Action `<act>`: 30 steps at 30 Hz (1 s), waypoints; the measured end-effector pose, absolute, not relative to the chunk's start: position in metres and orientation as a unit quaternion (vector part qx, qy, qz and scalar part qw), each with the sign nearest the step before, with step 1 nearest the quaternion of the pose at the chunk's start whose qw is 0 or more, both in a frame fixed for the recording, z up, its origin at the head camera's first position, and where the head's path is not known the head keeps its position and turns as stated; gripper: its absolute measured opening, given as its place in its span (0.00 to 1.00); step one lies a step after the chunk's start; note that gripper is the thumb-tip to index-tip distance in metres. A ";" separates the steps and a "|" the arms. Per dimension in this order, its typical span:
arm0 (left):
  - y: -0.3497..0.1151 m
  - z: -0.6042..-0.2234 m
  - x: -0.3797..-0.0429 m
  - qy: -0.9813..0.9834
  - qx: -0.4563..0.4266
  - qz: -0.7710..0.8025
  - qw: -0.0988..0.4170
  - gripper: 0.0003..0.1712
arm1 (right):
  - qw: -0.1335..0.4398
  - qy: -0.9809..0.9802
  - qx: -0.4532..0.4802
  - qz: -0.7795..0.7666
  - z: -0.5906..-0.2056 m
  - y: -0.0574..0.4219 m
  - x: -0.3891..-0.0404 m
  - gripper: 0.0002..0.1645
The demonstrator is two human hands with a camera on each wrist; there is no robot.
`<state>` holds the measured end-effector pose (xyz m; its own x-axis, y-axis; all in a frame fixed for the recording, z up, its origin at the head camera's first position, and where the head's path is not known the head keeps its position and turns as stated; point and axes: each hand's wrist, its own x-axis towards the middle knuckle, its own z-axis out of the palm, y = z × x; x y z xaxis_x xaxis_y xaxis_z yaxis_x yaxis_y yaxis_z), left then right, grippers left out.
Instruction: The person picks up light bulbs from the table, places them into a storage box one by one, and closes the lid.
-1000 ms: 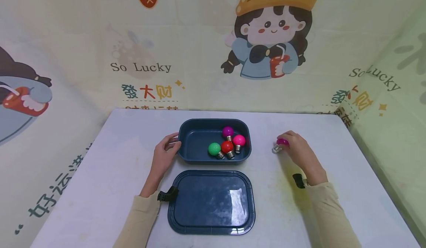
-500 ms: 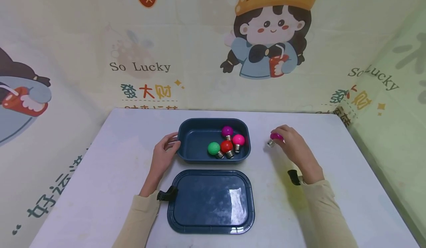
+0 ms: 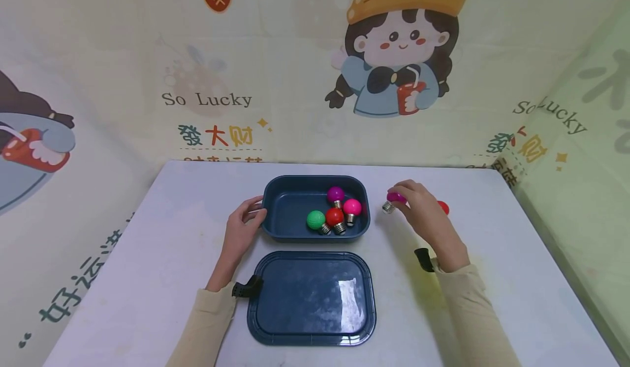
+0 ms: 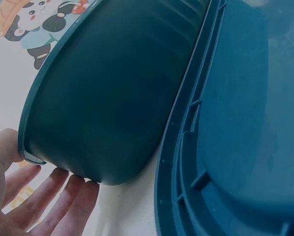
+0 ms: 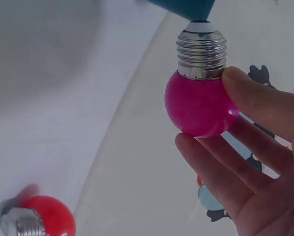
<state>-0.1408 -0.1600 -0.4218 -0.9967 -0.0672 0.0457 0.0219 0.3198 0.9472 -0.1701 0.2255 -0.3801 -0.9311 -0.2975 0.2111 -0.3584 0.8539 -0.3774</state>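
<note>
Bulb [image 3: 396, 197], magenta, 1: I see it pinched between the fingers and thumb of the right hand [image 3: 426, 214], above the tabletop [image 3: 502, 236], near the right end of the container [image 3: 290, 214]. I judge it light, stiff, slick and breakable; best held gently round the globe. Container contents: 4 other bulbs [image 3: 334, 217]; its left end, gripped by the left hand's [image 3: 242, 225] fingers. Red bulb [image 5: 52, 216], 1: lying on the tabletop.
</note>
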 end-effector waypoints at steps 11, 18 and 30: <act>-0.168 -0.445 -0.151 -0.804 0.021 -0.593 0.044 0.25 | 0.072 -0.960 0.178 0.202 -0.373 0.205 -0.169 0.23; -0.172 -0.459 -0.156 -0.801 0.013 -0.596 0.058 0.24 | 0.079 -0.957 0.194 0.200 -0.373 0.195 -0.169 0.23; -0.164 -0.436 -0.146 -0.803 0.017 -0.593 0.046 0.24 | 0.072 -0.953 0.221 0.192 -0.372 0.175 -0.170 0.24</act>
